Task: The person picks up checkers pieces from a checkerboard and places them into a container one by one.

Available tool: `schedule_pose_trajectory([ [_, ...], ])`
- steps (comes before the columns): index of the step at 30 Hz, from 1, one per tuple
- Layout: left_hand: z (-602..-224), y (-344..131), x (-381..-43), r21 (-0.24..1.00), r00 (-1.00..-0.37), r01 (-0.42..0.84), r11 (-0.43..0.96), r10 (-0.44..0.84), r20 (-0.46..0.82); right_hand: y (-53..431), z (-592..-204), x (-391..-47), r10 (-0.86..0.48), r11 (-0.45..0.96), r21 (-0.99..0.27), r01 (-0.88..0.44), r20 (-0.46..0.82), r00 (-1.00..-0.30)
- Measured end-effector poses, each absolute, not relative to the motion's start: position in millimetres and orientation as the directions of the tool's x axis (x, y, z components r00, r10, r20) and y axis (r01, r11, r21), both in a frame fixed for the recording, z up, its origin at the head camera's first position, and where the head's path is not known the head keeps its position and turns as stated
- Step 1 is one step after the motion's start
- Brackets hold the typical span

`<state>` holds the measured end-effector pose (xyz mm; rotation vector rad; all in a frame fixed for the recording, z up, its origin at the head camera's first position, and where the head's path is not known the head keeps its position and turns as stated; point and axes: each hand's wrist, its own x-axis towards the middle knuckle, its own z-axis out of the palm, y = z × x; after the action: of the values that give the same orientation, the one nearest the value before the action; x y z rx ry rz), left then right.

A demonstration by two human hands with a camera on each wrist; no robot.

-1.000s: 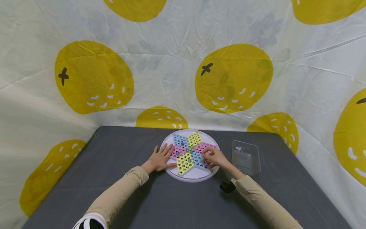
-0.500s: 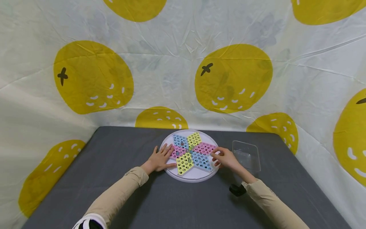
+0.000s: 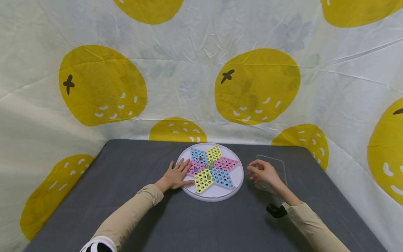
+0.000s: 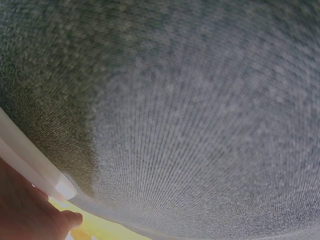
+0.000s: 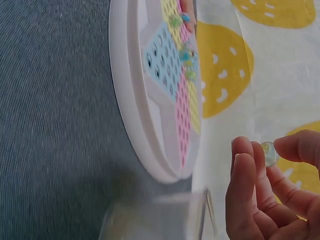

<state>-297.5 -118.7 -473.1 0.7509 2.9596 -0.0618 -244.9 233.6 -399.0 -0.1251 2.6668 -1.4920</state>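
Note:
In the right wrist view, a clear glass marble (image 5: 270,153) is pinched between thumb and fingertip of my right hand (image 5: 272,190). In the head view that hand (image 3: 265,173) hangs over the near left part of a clear plastic box (image 3: 277,161). My left hand (image 3: 176,174) lies with fingers spread on the left rim of a round white Chinese checkers board (image 3: 225,193). The board carries a star of blue, yellow and pink holed sections. A few marbles (image 3: 210,167) sit around its middle and left side. Mostly the grey cloth (image 4: 200,125) fills the left wrist view.
The board and box stand on a table with a dark grey cloth (image 3: 189,224). Behind them hangs a white curtain (image 3: 182,77) with yellow fruit prints. A black wrist device (image 3: 276,210) sits under my right forearm, low over the cloth.
My right hand has moved right, from over the blue section of the board, past its rim, to the clear box. My left hand has stayed in place.

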Motion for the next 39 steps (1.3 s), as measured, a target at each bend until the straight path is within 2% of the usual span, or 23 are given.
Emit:
schedule_pose_trajectory([
  [23,-474,-119,-299,-0.013,-0.874,0.478,0.878,0.475,-0.100,288,-391,-239,-0.013,0.565,-0.825,0.008,-0.018,-1.000],
  [34,-479,-122,-301,0.062,-0.858,0.506,0.860,0.510,-0.069,297,-393,-241,0.000,0.576,-0.817,0.031,-0.037,-0.999],
  [39,-475,-120,-301,0.020,-0.870,0.484,0.875,0.483,-0.099,300,-394,-243,0.002,0.588,-0.808,0.041,-0.049,-0.999],
])
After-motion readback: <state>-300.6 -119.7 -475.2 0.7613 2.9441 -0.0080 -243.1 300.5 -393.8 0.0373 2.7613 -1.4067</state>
